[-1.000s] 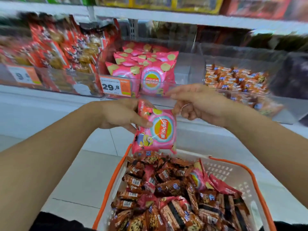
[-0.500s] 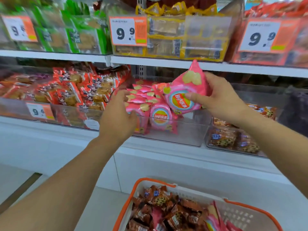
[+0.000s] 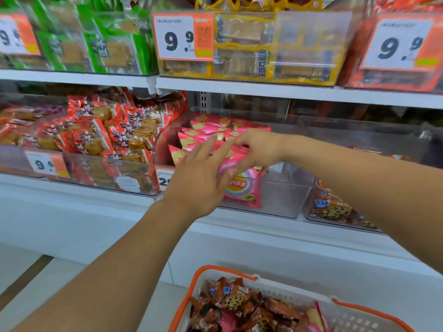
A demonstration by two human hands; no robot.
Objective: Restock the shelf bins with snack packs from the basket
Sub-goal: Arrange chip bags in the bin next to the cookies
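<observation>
A pink snack pack (image 3: 242, 189) stands upright at the front of the clear shelf bin (image 3: 284, 200), in front of a row of like pink packs (image 3: 206, 130). My right hand (image 3: 260, 149) reaches into the bin from the right, its fingers curled over the top of that front pack. My left hand (image 3: 199, 180) lies against the packs from the left, fingers spread, holding nothing. The white basket with an orange rim (image 3: 203, 271) sits below, filled with brown and pink snack packs (image 3: 230, 300).
The bin to the left holds red packs (image 3: 100, 133); the bin to the right holds cookie packs (image 3: 332, 208). The upper shelf (image 3: 263, 91) carries green, yellow and red goods behind price tags (image 3: 183, 37). The right half of the pink-pack bin holds nothing.
My right hand has brought the pink pack down from above the bin into its front. My left hand has shifted right onto the packs. The view has barely moved.
</observation>
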